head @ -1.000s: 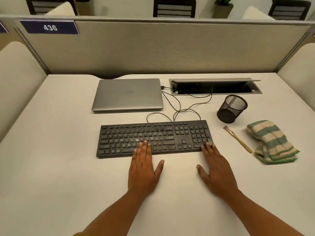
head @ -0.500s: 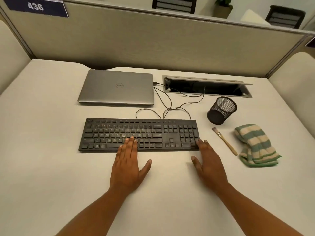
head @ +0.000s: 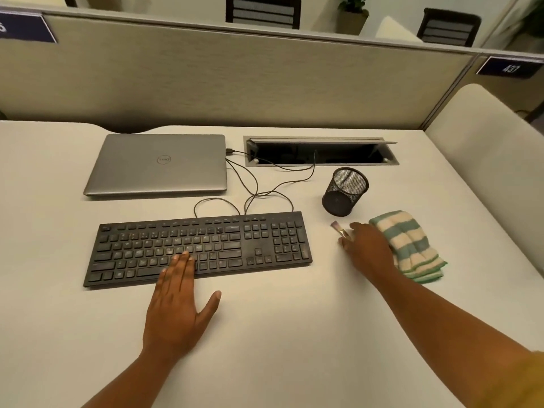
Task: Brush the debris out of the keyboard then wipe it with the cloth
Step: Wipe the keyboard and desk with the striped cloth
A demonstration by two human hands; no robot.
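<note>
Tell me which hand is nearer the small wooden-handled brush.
Right. The right hand lies over the small wooden-handled brush, hiding most of its handle. The left hand rests flat on the front edge of the black keyboard, well to the brush's left.

The left hand [head: 176, 301] lies flat, fingertips [head: 184, 257] on the black keyboard's [head: 235, 245] lower rows, palm on the desk [head: 279, 334]. To the keyboard's right, the right hand [head: 368, 248] covers the brush's [head: 338, 227] handle, bristles poking out toward the mesh cup [head: 344, 191]. Its grip is unclear. The striped cloth [head: 412, 245] lies just beside it.
</note>
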